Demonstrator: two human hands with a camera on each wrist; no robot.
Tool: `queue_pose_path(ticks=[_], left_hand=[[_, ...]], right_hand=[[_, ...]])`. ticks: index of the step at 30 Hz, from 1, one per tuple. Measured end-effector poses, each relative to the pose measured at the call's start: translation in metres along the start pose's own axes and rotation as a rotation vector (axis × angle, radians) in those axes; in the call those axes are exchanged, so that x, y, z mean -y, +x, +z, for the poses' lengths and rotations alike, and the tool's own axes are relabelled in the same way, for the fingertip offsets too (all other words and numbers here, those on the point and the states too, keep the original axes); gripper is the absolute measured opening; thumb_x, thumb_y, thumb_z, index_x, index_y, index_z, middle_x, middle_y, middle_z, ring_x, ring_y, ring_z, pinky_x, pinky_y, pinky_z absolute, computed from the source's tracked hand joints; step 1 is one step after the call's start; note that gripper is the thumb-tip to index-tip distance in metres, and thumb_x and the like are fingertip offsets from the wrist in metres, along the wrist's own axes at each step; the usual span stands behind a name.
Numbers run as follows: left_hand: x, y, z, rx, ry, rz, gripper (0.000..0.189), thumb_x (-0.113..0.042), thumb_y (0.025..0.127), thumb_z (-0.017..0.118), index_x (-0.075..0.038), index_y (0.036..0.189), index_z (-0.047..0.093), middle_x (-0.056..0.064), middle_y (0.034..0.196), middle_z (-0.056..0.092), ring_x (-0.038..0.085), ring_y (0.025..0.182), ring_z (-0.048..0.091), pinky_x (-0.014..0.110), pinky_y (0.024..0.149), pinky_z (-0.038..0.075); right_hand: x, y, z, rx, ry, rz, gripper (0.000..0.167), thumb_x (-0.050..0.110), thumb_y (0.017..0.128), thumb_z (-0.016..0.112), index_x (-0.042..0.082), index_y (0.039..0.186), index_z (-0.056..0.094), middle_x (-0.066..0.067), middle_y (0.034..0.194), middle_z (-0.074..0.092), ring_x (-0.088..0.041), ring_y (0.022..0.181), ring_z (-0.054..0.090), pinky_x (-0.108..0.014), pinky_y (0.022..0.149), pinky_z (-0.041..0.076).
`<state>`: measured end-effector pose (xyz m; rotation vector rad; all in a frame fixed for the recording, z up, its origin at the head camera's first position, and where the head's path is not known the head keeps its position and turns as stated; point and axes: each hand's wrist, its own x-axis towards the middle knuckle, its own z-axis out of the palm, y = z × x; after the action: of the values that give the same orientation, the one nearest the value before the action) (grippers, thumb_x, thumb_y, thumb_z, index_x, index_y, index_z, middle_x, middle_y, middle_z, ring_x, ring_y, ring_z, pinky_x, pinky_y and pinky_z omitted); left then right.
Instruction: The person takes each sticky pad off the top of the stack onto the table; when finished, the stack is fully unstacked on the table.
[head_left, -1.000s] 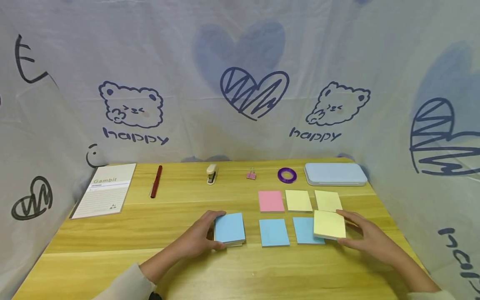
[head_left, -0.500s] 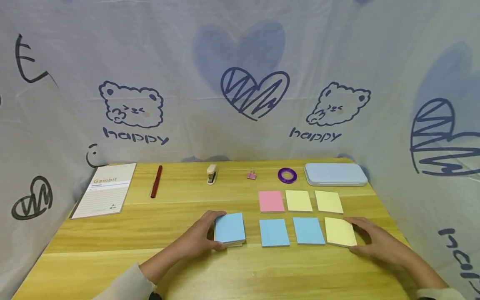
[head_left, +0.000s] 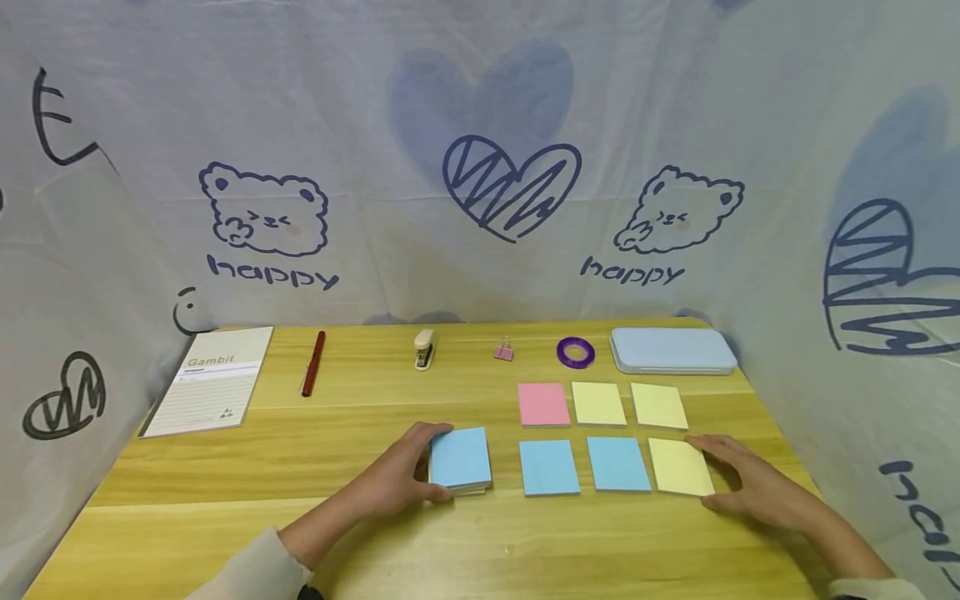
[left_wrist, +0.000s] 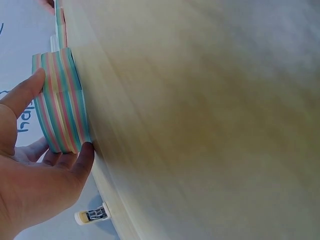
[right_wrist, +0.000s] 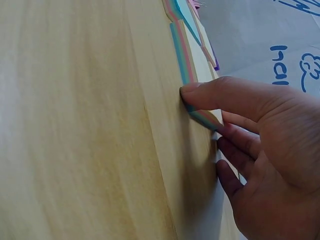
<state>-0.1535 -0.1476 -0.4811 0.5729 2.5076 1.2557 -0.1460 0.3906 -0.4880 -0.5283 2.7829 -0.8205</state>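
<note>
Here, angled inward, the left hand (head_left: pixel 405 471) grips a blue-topped stack (head_left: pixel 462 457), the right hand (head_left: pixel 750 487) a yellow-topped pad (head_left: pixel 678 467).

Stack (head_left: pixel 461 457) partly behind left fingers (head_left: pixel 429 431)

Light soft and even in head view. Cloth wall (head_left: pixel 360 108) looks greyish. Soft shadows by left hand (head_left: pixel 397 475) and right hand (head_left: pixel 750 487). Tabletop (head_left: pixel 570 550) clear there, but blurry with pale shine in left wrist view.

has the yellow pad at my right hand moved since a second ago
Yes, rightward: in the head view, the yellow pad overlapped the neighbouring blue pad; now it lies to that pad's right.
</note>
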Motion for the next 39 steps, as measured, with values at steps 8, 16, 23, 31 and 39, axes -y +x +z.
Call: queue_pose_path(ticks=[8,16,23,31,39], left_hand=[[-0.001,-0.001,0.0,0.002,0.005,0.003,0.087,-0.018,0.084,0.088,-0.005,0.154,0.039,0.016,0.144,0.048,0.033,0.127,0.051,0.054,0.105,0.044],[-0.002,-0.002,0.001,-0.02,0.026,-0.004,0.096,-0.02,0.081,0.091,0.0,0.156,0.035,0.019,0.147,0.047,0.034,0.129,0.051,0.056,0.108,0.043],[-0.004,-0.005,0.001,-0.019,0.03,-0.049,0.102,-0.025,0.079,0.092,0.0,0.157,0.032,0.022,0.152,0.042,0.038,0.138,0.045,0.059,0.113,0.038],[-0.003,-0.008,0.002,-0.043,0.036,-0.117,0.1,-0.025,0.08,0.091,0.0,0.157,0.032,0.024,0.161,0.035,0.043,0.148,0.033,0.061,0.117,0.033],[-0.001,-0.008,0.002,-0.071,0.035,-0.107,0.095,-0.022,0.077,0.093,0.0,0.152,0.039,0.022,0.155,0.045,0.041,0.146,0.039,0.06,0.116,0.035]], right_hand=[[0.002,-0.001,-0.001,-0.002,0.059,-0.007,0.084,0.036,0.085,0.085,0.007,0.153,0.046,-0.024,0.152,0.045,-0.047,0.135,0.046,-0.012,0.101,0.037],[0.027,0.006,-0.006,-0.085,0.007,-0.052,0.079,0.033,0.086,0.085,0.004,0.15,0.049,-0.024,0.15,0.048,-0.047,0.133,0.046,-0.051,0.109,0.044],[0.074,0.033,0.006,-0.069,0.021,-0.142,0.076,0.031,0.088,0.083,0.006,0.151,0.049,-0.027,0.154,0.044,-0.053,0.139,0.04,-0.074,0.104,0.038],[0.125,0.078,0.035,0.045,0.086,-0.179,0.082,0.038,0.089,0.082,0.016,0.157,0.043,-0.02,0.161,0.039,-0.048,0.147,0.033,-0.07,0.112,0.033],[0.166,0.116,0.07,0.134,0.145,-0.248,0.088,0.038,0.087,0.084,0.015,0.16,0.039,-0.013,0.161,0.042,-0.038,0.148,0.037,-0.062,0.118,0.032]])
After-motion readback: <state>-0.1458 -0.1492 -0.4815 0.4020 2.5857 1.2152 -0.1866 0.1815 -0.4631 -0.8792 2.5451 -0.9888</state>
